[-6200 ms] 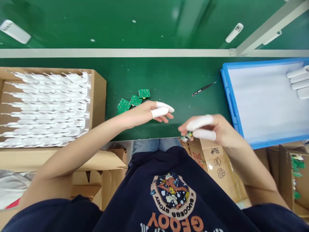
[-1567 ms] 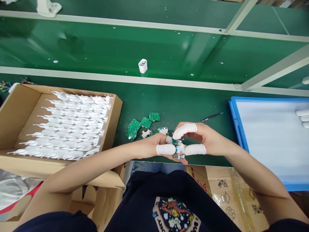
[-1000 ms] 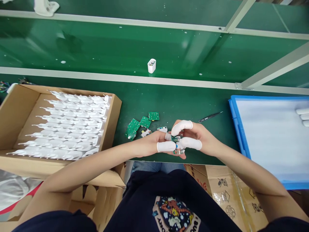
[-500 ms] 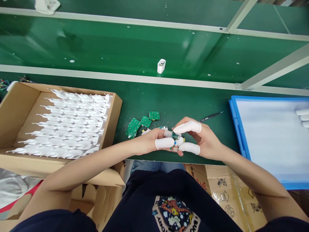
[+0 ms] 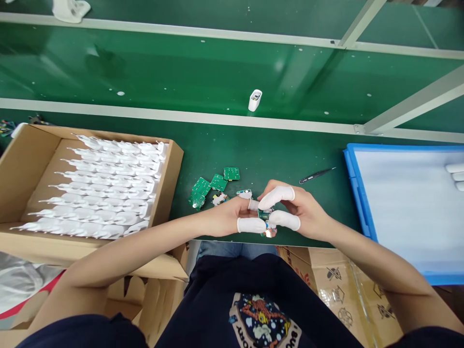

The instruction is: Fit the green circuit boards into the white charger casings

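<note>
Between my two hands is a small circuit board assembly (image 5: pixel 264 215) with green boards and electronic parts, partly hidden by my fingers. My left hand (image 5: pixel 232 216) grips it from the left, white cots on its thumb and a finger. From the right, my right hand (image 5: pixel 302 210) pinches it with its thumb and forefinger, also in white cots. Just beyond my left hand lie several loose green circuit boards (image 5: pixel 218 182). Two parts-up boards lie closer, one of them a populated board (image 5: pixel 220 198). Black tweezers (image 5: pixel 316 175) rest beyond my right hand.
On the left stands a cardboard box (image 5: pixel 177 162) with rows of white plastic housings (image 5: pixel 108 188). A blue-rimmed tray (image 5: pixel 353 193) on the right holds several white pieces (image 5: pixel 457 176). A white open-ended housing (image 5: pixel 255 100) stands at the back, by a metal rail (image 5: pixel 203 117).
Both hands have turned the board assembly a little, and my right fingers have shifted on it. The white housing at the back appears farther right.
</note>
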The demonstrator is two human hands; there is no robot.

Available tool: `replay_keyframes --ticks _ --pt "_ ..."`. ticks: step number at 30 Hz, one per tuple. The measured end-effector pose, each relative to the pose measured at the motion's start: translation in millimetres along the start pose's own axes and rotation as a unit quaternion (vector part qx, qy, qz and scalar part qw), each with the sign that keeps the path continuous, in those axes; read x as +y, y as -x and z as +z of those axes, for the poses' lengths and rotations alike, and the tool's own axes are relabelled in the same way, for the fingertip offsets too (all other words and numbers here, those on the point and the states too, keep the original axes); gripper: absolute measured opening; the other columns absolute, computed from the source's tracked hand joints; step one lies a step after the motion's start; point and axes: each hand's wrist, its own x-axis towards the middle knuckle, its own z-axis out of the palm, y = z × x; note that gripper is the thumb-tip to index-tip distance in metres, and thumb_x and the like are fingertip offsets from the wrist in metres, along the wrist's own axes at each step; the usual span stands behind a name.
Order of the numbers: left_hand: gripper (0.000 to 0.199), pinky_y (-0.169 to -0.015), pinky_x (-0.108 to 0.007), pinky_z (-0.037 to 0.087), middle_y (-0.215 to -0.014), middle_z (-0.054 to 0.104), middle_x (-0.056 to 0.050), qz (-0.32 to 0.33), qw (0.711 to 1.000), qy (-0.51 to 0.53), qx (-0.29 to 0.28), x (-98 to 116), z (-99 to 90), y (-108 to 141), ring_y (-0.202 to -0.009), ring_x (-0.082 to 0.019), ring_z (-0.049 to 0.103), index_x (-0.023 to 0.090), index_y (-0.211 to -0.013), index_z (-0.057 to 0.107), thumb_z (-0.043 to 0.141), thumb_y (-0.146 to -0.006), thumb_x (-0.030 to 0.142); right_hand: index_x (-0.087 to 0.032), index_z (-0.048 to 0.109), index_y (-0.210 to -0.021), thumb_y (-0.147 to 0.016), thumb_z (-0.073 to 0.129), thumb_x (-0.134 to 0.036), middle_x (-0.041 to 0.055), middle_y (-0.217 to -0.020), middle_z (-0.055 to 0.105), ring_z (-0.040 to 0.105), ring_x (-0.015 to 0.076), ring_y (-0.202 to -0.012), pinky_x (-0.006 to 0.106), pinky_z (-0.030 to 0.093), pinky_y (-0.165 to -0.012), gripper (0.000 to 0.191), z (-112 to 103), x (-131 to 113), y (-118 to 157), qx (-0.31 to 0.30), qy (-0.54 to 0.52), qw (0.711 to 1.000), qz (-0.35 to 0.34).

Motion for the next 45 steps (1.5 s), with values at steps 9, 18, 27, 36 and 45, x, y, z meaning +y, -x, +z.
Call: replay_keyframes --ticks 9,18,27,36,45 --pt "0.038 -0.096 -0.035 0.047 -0.099 0.072 -0.007 -0.006 1.000 0.031 0.001 -2.2 2.9 1.5 -0.098 -0.021 0.067 0.016 -0.094 0.068 0.074 -0.072 0.047 -0.022 0.066 -0.095 -0.087 0.064 -0.028 0.0001 -0.089 0.052 0.059 0.0068 -0.062 0.018 0.053 -0.048 0.010 5.7 7.4 -0.6 -0.001 -0.176 0.983 0.046" --pt "0.029 -0.083 -0.032 0.052 -0.092 0.071 -0.005 0.019 0.995 -0.035 0.094 3.6 1.8 2.6 -0.087 -0.019 0.068 0.016 -0.094 0.065 0.074 -0.073 0.033 -0.028 0.062 -0.115 -0.089 0.059 -0.041 0.0025 -0.096 0.057 0.062 0.0139 -0.080 0.029 0.059 -0.068 0.029 -4.1 9.8 -1.2 0.059 -0.083 0.994 0.033" --pt "0.035 -0.085 -0.035 0.051 -0.096 0.067 -0.007 0.186 0.842 -0.403 0.308 6.3 -16.9 3.6 -0.092 -0.022 0.064 0.016 -0.103 0.064 0.073 -0.075 0.036 -0.025 0.058 -0.122 -0.080 0.070 -0.043 0.0086 -0.110 0.060 0.061 0.0234 -0.098 0.037 0.052 -0.084 0.047 -12.0 -21.6 -37.7 0.010 0.378 0.926 -0.018" --pt "0.039 -0.092 -0.037 0.051 -0.104 0.066 -0.010 0.225 0.815 -0.373 0.383 11.0 -27.2 0.4 -0.098 -0.023 0.064 0.015 -0.109 0.061 0.072 -0.076 0.033 -0.024 0.064 -0.115 -0.077 0.073 -0.043 0.0059 -0.106 0.062 0.062 0.0229 -0.094 0.038 0.052 -0.085 0.043 -27.3 -10.1 -60.0 0.046 0.329 0.943 -0.010" --pt "0.039 -0.096 -0.040 0.050 -0.103 0.064 -0.008 0.246 0.794 -0.385 0.402 9.4 -35.1 -0.1 -0.099 -0.023 0.063 0.018 -0.109 0.060 0.072 -0.076 0.035 -0.021 0.067 -0.101 -0.078 0.072 -0.040 0.0040 -0.094 0.063 0.063 0.0203 -0.085 0.035 0.051 -0.078 0.030 -24.8 -6.7 -64.6 0.069 0.310 0.948 0.003"
